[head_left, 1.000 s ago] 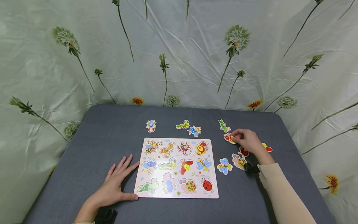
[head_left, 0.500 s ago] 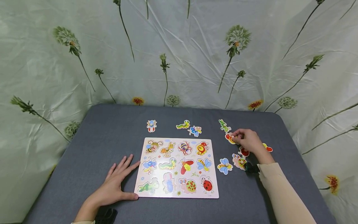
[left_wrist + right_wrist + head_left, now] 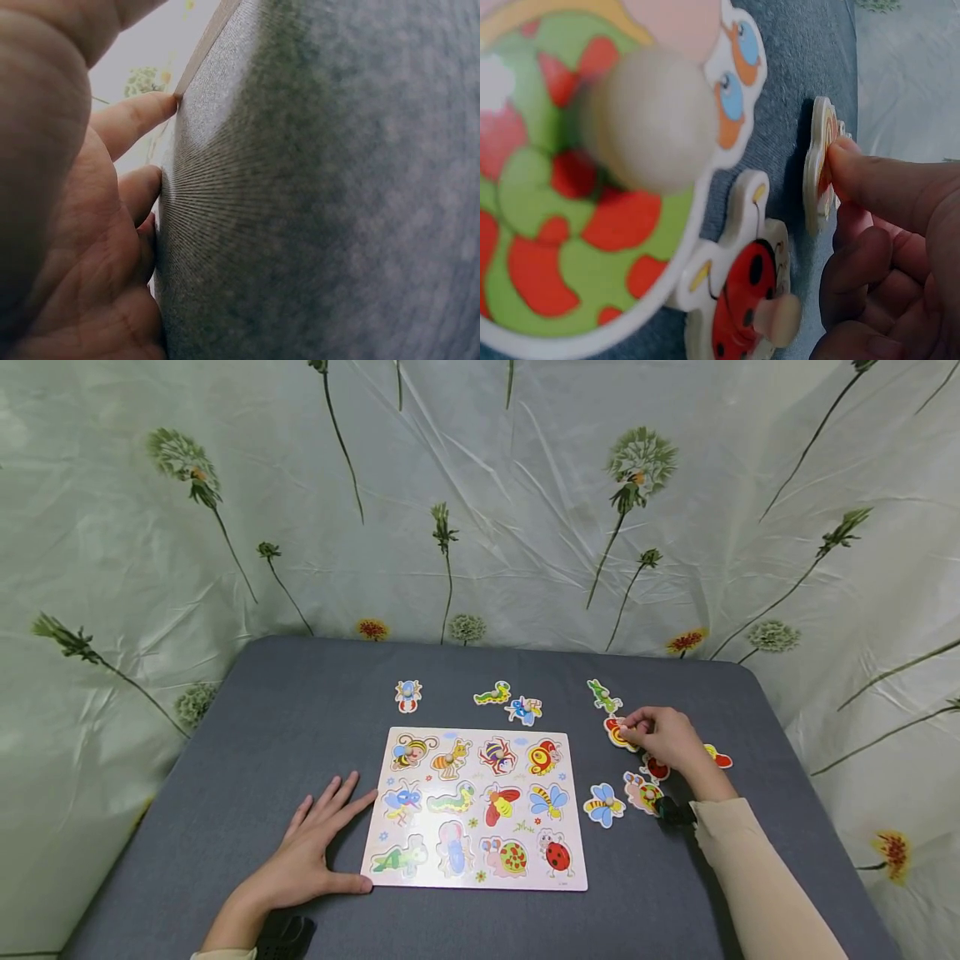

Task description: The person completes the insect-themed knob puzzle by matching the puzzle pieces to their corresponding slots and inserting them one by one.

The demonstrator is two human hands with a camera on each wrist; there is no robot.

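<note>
Pinched piece [image 3: 617,732] slightly rightward, print [image 3: 564,884] illegible

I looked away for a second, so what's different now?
The red-yellow piece seems turned slightly, its near edge shifted toward the person; the right grip pinched it throughout. No new hold or release shows. The puzzle board, the left grip at its edge and other loose pieces stayed put.
</note>
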